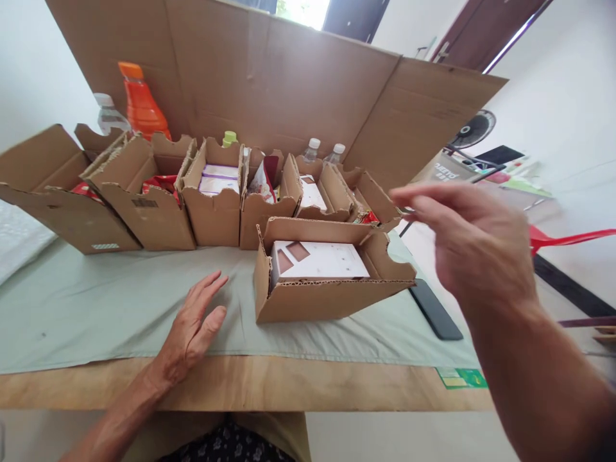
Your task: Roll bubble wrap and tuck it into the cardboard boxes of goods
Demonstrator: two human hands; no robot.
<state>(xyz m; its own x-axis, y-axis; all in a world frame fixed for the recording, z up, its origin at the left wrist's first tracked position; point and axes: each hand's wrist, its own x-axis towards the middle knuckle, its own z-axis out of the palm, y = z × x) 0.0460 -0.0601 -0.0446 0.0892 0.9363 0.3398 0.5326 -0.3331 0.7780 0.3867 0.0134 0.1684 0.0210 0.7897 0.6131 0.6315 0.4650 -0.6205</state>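
Observation:
My left hand [195, 324] is low over the green cloth, left of the front cardboard box, its fingers stretched out and holding nothing. Raised at the right, my right hand [474, 234] has thumb and fingertips drawn together in a pinch; it is slightly blurred, and I cannot make out what is between them. The front cardboard box [332, 305] stands apart from the row behind, turned sideways with its top uncovered. Inside it lies a white carton [332, 260] with brown squares printed on it. Neither hand touches this box.
Several open cardboard bins [216, 218] stand in a row, holding packets and cartons. Behind them are an orange bottle [144, 106], clear bottles and a tall cardboard panel [289, 77]. A black phone-like slab [436, 311] and a green card [462, 378] lie at the right.

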